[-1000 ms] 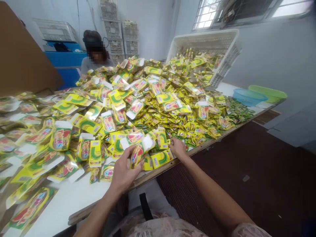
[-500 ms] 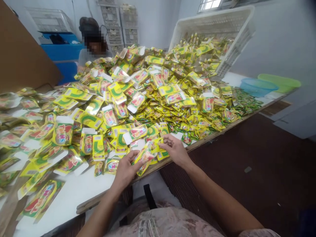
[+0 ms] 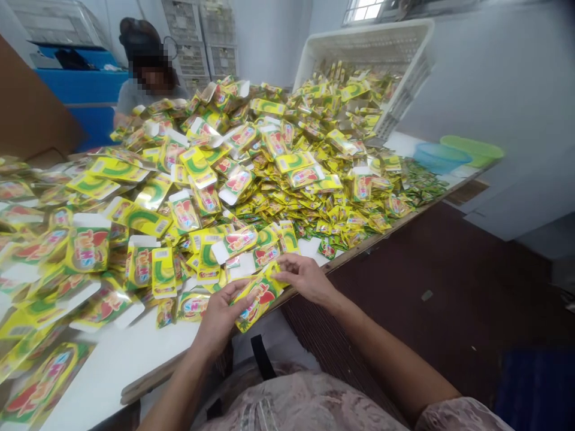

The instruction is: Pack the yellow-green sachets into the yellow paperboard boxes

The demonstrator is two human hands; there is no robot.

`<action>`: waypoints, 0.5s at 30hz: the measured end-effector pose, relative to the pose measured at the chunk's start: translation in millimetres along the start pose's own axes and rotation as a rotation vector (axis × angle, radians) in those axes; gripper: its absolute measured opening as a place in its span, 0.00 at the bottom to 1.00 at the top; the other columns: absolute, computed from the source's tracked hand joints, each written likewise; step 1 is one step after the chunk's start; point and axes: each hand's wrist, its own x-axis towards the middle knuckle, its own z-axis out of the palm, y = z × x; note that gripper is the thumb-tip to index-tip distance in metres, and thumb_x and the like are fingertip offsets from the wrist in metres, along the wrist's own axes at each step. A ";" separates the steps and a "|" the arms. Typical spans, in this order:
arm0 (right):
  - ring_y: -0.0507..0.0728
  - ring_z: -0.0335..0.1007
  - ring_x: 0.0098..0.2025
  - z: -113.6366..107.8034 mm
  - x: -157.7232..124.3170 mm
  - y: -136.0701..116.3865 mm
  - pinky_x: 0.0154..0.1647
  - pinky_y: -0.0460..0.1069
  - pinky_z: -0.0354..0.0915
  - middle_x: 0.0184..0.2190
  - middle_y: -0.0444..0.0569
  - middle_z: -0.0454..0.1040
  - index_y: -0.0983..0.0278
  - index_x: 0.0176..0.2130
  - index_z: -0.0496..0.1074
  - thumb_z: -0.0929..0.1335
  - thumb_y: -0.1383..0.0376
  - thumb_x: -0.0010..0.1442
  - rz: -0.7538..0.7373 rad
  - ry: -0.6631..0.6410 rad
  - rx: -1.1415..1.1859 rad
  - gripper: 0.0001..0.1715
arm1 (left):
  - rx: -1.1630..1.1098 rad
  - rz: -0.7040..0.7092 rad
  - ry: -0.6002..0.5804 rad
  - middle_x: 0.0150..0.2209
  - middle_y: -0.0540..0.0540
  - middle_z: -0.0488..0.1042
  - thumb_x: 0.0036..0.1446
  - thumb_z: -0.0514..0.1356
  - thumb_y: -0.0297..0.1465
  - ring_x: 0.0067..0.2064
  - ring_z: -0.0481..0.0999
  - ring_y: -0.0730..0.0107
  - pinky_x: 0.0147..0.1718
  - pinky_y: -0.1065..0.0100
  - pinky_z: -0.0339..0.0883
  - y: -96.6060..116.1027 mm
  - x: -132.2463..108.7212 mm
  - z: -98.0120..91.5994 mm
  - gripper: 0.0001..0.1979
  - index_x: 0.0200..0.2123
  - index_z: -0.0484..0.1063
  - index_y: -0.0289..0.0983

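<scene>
The right hand (image 3: 308,281) has moved to pinch the fruit-printed carton (image 3: 266,297), clamped by the left hand (image 3: 219,317); overpressure could crease it.

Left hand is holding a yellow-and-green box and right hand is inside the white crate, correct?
Not quite: in the head view, the right hand is at the upper end of the yellow-and-green box, not inside the white crate. The left hand is indeed holding that box.
</scene>
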 end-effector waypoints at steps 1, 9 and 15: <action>0.49 0.57 0.24 -2.1 -1.5 1.0 0.26 0.44 0.56 0.22 0.39 0.64 0.64 0.35 0.71 0.70 0.56 0.49 -0.011 0.017 -0.033 0.16 | -0.035 -0.024 -0.004 0.40 0.42 0.79 0.39 0.70 0.37 0.38 0.78 0.60 0.37 0.65 0.71 -0.2 0.0 1.4 0.24 0.40 0.73 0.35; 0.63 0.71 0.37 -84.1 19.1 33.2 0.38 0.53 0.60 0.33 0.60 0.76 0.68 0.36 0.74 0.67 0.62 0.54 0.372 0.209 -1.067 0.12 | -0.136 -0.107 0.045 0.29 0.46 0.80 0.35 0.72 0.35 0.27 0.78 0.66 0.28 0.69 0.70 3.1 0.3 5.3 0.23 0.37 0.72 0.35; 0.60 0.70 0.36 -86.3 29.6 53.8 0.36 0.50 0.59 0.31 0.57 0.75 0.67 0.34 0.73 0.64 0.70 0.54 0.335 0.147 -1.076 0.08 | -0.103 -0.053 0.098 0.36 0.43 0.80 0.35 0.71 0.38 0.35 0.79 0.61 0.35 0.66 0.72 3.1 -1.3 5.2 0.24 0.37 0.73 0.34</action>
